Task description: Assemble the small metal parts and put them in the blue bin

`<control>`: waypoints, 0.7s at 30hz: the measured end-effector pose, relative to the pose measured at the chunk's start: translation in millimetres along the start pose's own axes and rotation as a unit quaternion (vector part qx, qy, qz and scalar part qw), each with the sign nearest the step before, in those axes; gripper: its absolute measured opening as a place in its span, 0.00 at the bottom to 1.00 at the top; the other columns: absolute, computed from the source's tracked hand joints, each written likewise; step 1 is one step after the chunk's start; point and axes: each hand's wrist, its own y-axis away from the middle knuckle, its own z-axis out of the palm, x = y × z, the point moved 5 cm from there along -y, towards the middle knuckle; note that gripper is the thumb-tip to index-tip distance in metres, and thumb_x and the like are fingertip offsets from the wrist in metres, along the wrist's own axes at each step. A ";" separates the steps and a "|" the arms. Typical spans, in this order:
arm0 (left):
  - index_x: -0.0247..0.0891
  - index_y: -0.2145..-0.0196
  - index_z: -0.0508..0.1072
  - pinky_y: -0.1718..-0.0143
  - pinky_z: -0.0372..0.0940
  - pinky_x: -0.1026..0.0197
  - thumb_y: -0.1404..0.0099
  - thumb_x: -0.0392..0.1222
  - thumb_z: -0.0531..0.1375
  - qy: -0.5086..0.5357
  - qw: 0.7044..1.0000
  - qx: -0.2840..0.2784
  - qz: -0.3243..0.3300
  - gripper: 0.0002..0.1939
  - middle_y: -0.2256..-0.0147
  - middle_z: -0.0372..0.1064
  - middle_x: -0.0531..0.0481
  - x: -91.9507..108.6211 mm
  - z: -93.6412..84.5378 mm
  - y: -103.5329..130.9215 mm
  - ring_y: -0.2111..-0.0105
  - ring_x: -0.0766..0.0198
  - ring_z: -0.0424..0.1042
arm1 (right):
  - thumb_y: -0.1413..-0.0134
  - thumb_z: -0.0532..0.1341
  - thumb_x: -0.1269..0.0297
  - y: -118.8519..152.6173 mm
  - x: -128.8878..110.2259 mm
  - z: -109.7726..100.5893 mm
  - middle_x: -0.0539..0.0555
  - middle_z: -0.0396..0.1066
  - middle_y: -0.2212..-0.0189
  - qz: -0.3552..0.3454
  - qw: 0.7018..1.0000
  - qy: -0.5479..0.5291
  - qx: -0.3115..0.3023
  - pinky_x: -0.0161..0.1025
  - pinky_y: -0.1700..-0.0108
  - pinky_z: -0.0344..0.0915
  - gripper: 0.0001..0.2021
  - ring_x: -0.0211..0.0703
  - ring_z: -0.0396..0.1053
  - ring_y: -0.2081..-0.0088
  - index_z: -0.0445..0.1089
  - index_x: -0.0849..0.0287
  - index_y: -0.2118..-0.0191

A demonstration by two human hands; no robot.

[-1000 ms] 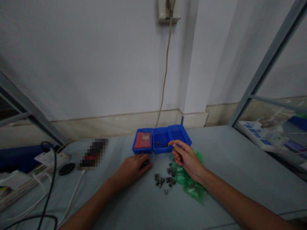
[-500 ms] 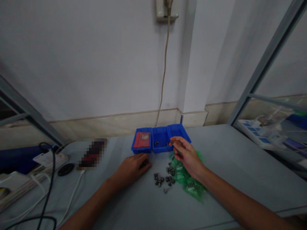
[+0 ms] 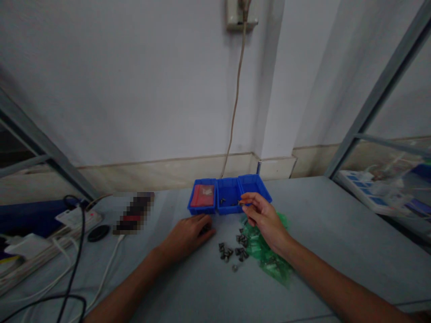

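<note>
My left hand (image 3: 193,233) rests on the table with its fingers curled over small dark metal pieces that look like screws, partly hidden under the fingers. My right hand (image 3: 262,220) is at the front right edge of the middle blue bin (image 3: 229,209), thumb and forefinger pinched around a tiny piece, apparently a screw (image 3: 240,202). A few screws lie inside that bin. Between my hands, small piles of screws (image 3: 226,252) are spread on the table, with one lighter piece (image 3: 235,268) nearer me. Beneath my right hand and forearm lies a green plastic bag (image 3: 274,265).
The left blue bin (image 3: 202,210) holds a red packet (image 3: 202,196); another blue bin (image 3: 254,183) adjoins on the right. At left are a blurred-out device (image 3: 134,213) on a white cable, a black round disc (image 3: 98,233) and power strips. A wall stands behind the grey table (image 3: 188,291).
The view has shifted slightly, so everything appears a little further right. My right hand stays pinched by the middle bin, and my left hand keeps its curled pose.
</note>
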 end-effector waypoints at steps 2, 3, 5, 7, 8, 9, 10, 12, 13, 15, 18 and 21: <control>0.43 0.57 0.71 0.61 0.65 0.59 0.22 0.50 0.56 -0.003 1.000 -0.002 -0.003 0.10 0.60 0.77 0.49 0.6 -0.5 0.2 0.63 0.58 0.75 | 0.47 0.74 0.57 1.7 -0.5 1.9 0.53 0.74 0.59 0.021 1.000 -0.015 -0.006 0.32 0.77 0.55 0.17 0.34 0.59 0.75 0.76 0.54 0.52; 0.43 0.57 0.71 0.61 0.65 0.59 0.22 0.49 0.56 -0.003 1.000 -0.002 -0.004 0.09 0.59 0.77 0.49 1.0 -0.9 0.2 0.63 0.58 0.76 | 0.47 0.74 0.56 2.6 -0.1 2.8 0.53 0.74 0.59 0.037 0.999 -0.027 -0.010 0.32 0.77 0.55 0.17 0.34 0.59 0.74 0.77 0.54 0.53; 0.43 0.57 0.71 0.61 0.65 0.59 0.22 0.49 0.56 -0.003 1.000 -0.003 -0.006 0.09 0.59 0.77 0.49 1.5 -1.4 -0.1 0.63 0.58 0.76 | 0.46 0.74 0.54 4.1 2.0 4.8 0.53 0.74 0.62 0.078 0.995 -0.059 -0.022 0.32 0.76 0.55 0.17 0.35 0.60 0.73 0.77 0.54 0.54; 0.43 0.57 0.71 0.61 0.64 0.59 0.22 0.49 0.56 -0.007 1.000 -0.004 -0.007 0.09 0.60 0.77 0.49 1.5 -1.4 -0.4 0.63 0.58 0.76 | 0.46 0.74 0.53 5.4 4.6 7.3 0.51 0.71 0.68 0.118 0.987 -0.105 -0.042 0.32 0.76 0.52 0.16 0.34 0.58 0.75 0.78 0.56 0.56; 0.43 0.57 0.71 0.62 0.64 0.59 0.22 0.49 0.56 -0.010 1.000 -0.005 -0.006 0.09 0.60 0.77 0.49 1.3 -1.2 -0.5 0.63 0.58 0.76 | 0.46 0.74 0.54 5.9 5.5 8.9 0.49 0.68 0.71 0.134 0.981 -0.130 -0.055 0.31 0.77 0.51 0.16 0.33 0.56 0.76 0.78 0.57 0.57; 0.43 0.57 0.70 0.62 0.64 0.59 0.22 0.49 0.56 -0.012 1.000 -0.007 -0.005 0.09 0.60 0.77 0.49 1.2 -0.8 -0.6 0.63 0.57 0.76 | 0.46 0.75 0.56 6.5 6.0 10.6 0.47 0.64 0.74 0.146 0.975 -0.154 -0.070 0.31 0.77 0.49 0.15 0.32 0.53 0.77 0.78 0.58 0.58; 0.43 0.57 0.70 0.62 0.64 0.59 0.22 0.49 0.57 -0.014 1.000 -0.008 -0.004 0.09 0.59 0.76 0.49 1.1 -0.5 -0.7 0.63 0.57 0.76 | 0.46 0.74 0.57 7.1 6.2 12.4 0.45 0.60 0.77 0.155 0.969 -0.174 -0.086 0.31 0.77 0.47 0.14 0.32 0.50 0.78 0.77 0.58 0.58; 0.43 0.57 0.70 0.61 0.64 0.59 0.22 0.48 0.57 -0.015 1.000 -0.009 -0.002 0.08 0.59 0.76 0.49 0.9 0.0 -0.6 0.62 0.57 0.76 | 0.45 0.74 0.60 8.2 6.1 15.3 0.42 0.53 0.80 0.167 0.959 -0.200 -0.112 0.31 0.77 0.45 0.12 0.32 0.44 0.79 0.77 0.59 0.59; 0.43 0.57 0.70 0.61 0.63 0.59 0.22 0.48 0.57 -0.014 1.000 -0.009 -0.002 0.08 0.58 0.76 0.49 0.9 0.1 -0.6 0.62 0.57 0.76 | 0.45 0.73 0.61 8.8 6.1 16.3 0.41 0.51 0.80 0.171 0.955 -0.207 -0.122 0.32 0.77 0.44 0.11 0.32 0.42 0.79 0.77 0.59 0.59; 0.42 0.57 0.70 0.61 0.63 0.59 0.22 0.48 0.57 -0.014 1.000 -0.008 -0.002 0.08 0.57 0.76 0.48 1.2 0.2 -0.5 0.62 0.57 0.76 | 0.43 0.72 0.62 9.6 5.7 17.2 0.41 0.49 0.80 0.173 0.952 -0.216 -0.134 0.32 0.77 0.44 0.09 0.32 0.40 0.79 0.76 0.58 0.59; 0.42 0.57 0.70 0.61 0.63 0.59 0.22 0.47 0.59 -0.014 1.000 -0.004 -0.001 0.07 0.58 0.77 0.49 1.7 0.1 -0.7 0.62 0.57 0.76 | 0.41 0.71 0.63 10.3 4.2 17.3 0.42 0.50 0.79 0.168 0.949 -0.224 -0.144 0.32 0.76 0.44 0.08 0.33 0.40 0.78 0.76 0.58 0.59; 0.42 0.57 0.71 0.62 0.62 0.59 0.23 0.47 0.59 -0.012 1.000 -0.003 0.001 0.07 0.58 0.77 0.49 2.1 0.1 -0.9 0.62 0.57 0.76 | 0.40 0.71 0.62 11.2 1.5 18.0 0.42 0.52 0.79 0.165 0.947 -0.229 -0.151 0.32 0.76 0.44 0.08 0.32 0.41 0.78 0.77 0.58 0.59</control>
